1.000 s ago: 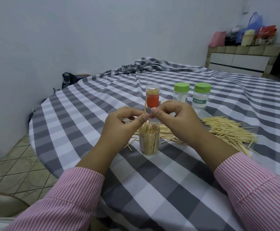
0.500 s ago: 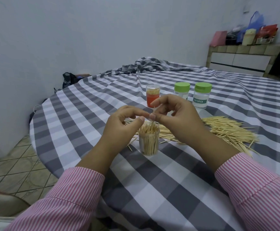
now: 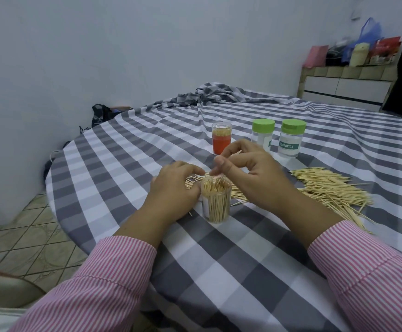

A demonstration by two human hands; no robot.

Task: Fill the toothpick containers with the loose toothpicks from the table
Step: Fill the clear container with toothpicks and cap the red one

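Your left hand point(image 3: 171, 188) rests low on the bench point(image 3: 243, 271), just beside the open clear container point(image 3: 216, 202). Its fingers reach forward onto the loose toothpicks point(image 3: 195, 182) that lie behind the container. I judge it is there to gather the next few sticks, close to the opening so the way is short. Whether the fingertips already pinch a stick I cannot tell, because the back of the hand hides them.

Your right hand point(image 3: 250, 171) hangs above and a little behind the container mouth, with thumb and first finger bent toward each other. A thin stick seems to show near its fingers, but it is too small to be sure, so I cannot tell if something is held. The place above the opening probably serves for dropping sticks straight in.

The container stands upright between your two hands, near the bench edge on your side. It is almost full: pale wooden sticks stand tight together, some tips rising over the rim at small angles. A big pile of toothpicks point(image 3: 334, 190) is spread to the right, so much work remains. Farther back stand an orange container point(image 3: 221, 140) with a clear cap and two green-lid jars point(image 3: 291, 137), all closed.
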